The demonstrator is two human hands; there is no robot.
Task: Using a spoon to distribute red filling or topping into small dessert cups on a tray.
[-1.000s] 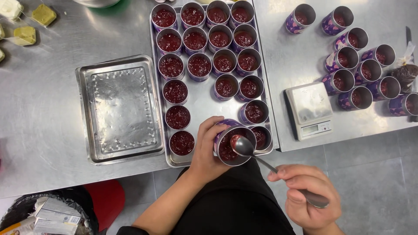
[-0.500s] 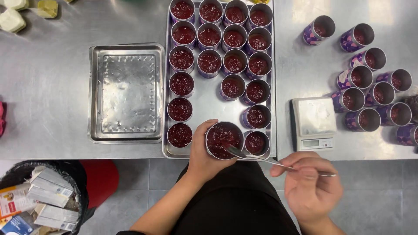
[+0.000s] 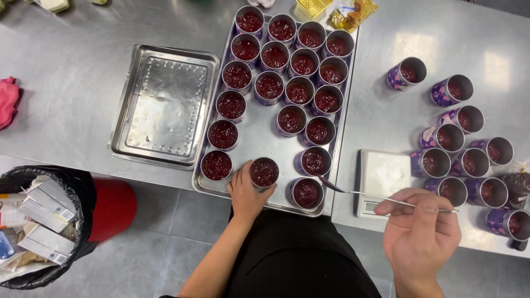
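Grip, left hand point(image 3: 247, 193): fingers around cup point(image 3: 264, 173), on tray point(image 3: 259, 140), front row.
Grip, right hand point(image 3: 422, 232): pinching spoon point(image 3: 364, 192) handle; bowl near scale point(image 3: 382, 179).

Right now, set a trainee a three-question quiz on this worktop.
1. True or false: the left hand grips a filled cup standing on the full tray.
2. The right hand's fingers hold: A) a knife, B) a long spoon, C) tongs.
3. What lies on the steel table left of the full tray?

Key: 1. True. 2. B. 3. An empty steel tray.
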